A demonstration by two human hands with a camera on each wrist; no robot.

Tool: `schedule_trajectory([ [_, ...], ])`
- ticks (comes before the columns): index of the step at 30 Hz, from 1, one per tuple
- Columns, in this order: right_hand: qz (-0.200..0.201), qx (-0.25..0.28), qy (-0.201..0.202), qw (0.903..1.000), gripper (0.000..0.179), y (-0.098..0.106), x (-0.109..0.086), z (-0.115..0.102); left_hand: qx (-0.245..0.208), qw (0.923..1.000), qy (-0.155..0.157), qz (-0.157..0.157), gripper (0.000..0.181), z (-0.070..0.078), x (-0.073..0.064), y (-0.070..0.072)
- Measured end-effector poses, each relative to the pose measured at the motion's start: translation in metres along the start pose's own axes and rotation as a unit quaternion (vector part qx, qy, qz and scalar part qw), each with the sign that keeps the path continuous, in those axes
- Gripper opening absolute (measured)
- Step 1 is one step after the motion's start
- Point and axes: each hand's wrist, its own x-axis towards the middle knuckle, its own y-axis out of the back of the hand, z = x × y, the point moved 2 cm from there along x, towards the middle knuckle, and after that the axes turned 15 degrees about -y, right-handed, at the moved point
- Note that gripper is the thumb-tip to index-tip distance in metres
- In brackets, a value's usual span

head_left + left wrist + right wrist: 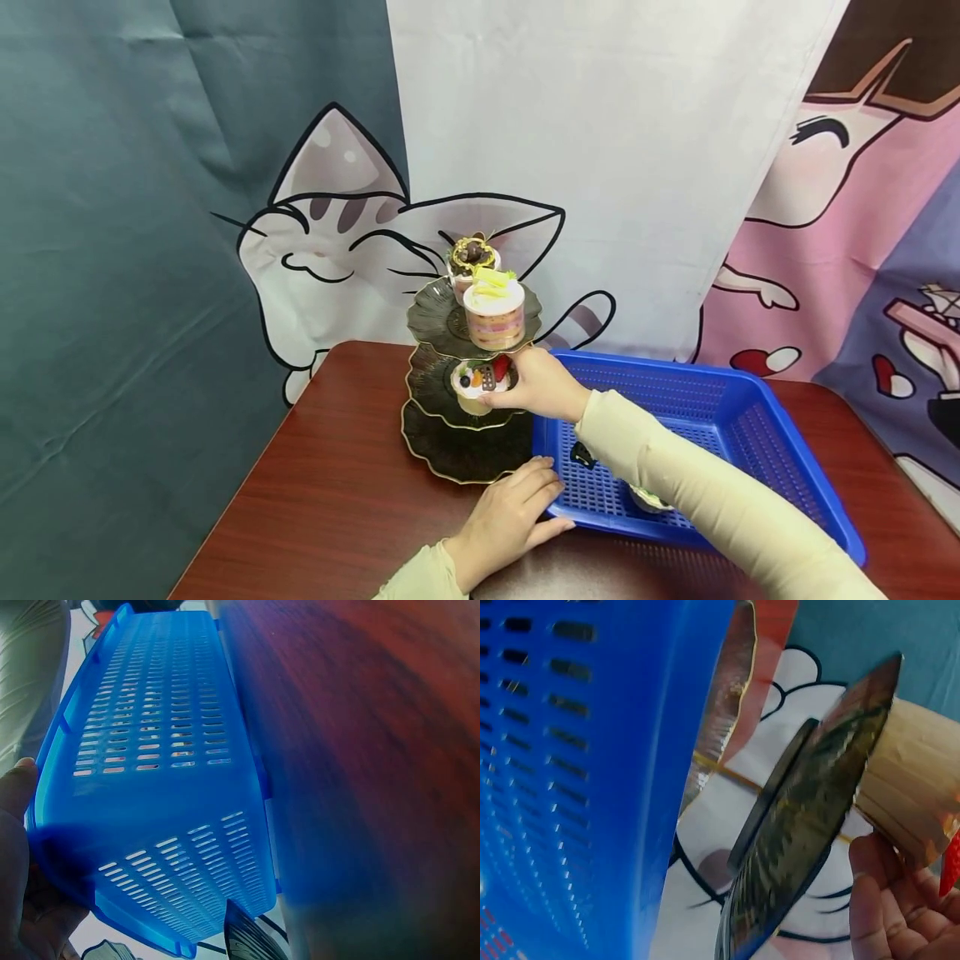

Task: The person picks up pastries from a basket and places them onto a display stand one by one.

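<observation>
My right hand [543,383] reaches to the middle tier of a dark, gold-edged tiered stand [431,387]. Its thumb and fingers hold a small dessert cup [474,405] topped with fruit and a chocolate piece. In the right wrist view this pale-sided cup [911,769] is at the plate, fingers round its side. My left hand [504,521] grips the near left corner of a blue plastic basket [708,371], fingers over the rim and thumb along the front. On the top tier stand a layered cup with yellow topping [495,321] and a chocolate-topped cup [474,254].
Inside the basket lie a small black item [582,455] and a pale, green-edged item [648,500], partly hidden by my right sleeve [675,475]. The basket stands right against the stand on a reddish-brown table [315,500]. A printed cloth [615,167] hangs behind.
</observation>
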Motion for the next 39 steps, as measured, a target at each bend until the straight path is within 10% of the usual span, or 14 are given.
schedule_trajectory([
  [20, 0.016, -0.041, -0.025, 0.9987, 0.043, -0.019, 0.011, -0.006, 0.001, 1.0, -0.001, 0.0, 0.032, -0.001, 0.0, 0.002],
  [39, -0.02, 0.042, -0.033, 0.9984, 0.038, -0.018, 0.015, 0.003, 0.005, 1.0, -0.004, 0.003, 0.035, 0.0, 0.001, 0.001],
])
